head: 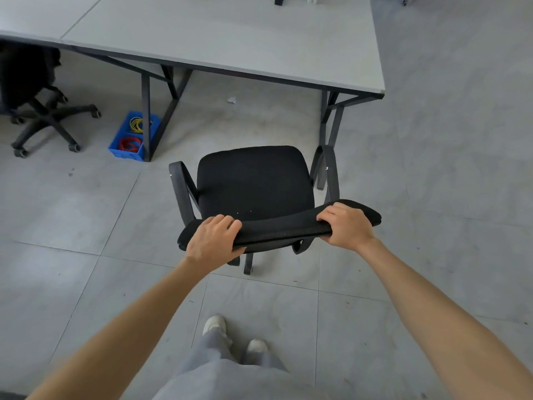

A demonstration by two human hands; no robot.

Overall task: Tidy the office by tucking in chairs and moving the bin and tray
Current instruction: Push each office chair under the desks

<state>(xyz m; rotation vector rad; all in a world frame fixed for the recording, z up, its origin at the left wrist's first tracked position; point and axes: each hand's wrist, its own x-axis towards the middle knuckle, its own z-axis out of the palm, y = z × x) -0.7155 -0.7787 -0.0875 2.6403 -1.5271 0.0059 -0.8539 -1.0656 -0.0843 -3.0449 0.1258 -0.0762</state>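
A black office chair (pixel 253 180) with armrests stands on the floor in front of me, its seat facing the grey desk (pixel 230 39). Its front edge sits a little short of the desk's near edge. My left hand (pixel 212 236) grips the left end of the chair's backrest top. At the right end my right hand (pixel 344 225) grips the same backrest. A blue tray (pixel 116 144) holding yellow and red cable coils lies on the floor beside a desk leg at the left.
A second black wheeled chair (pixel 37 102) is partly under the desk at the far left. Black desk legs (pixel 331 125) stand close to the chair's right armrest. A small paper scrap (pixel 231 100) lies under the desk. My feet (pixel 230 333) are behind the chair.
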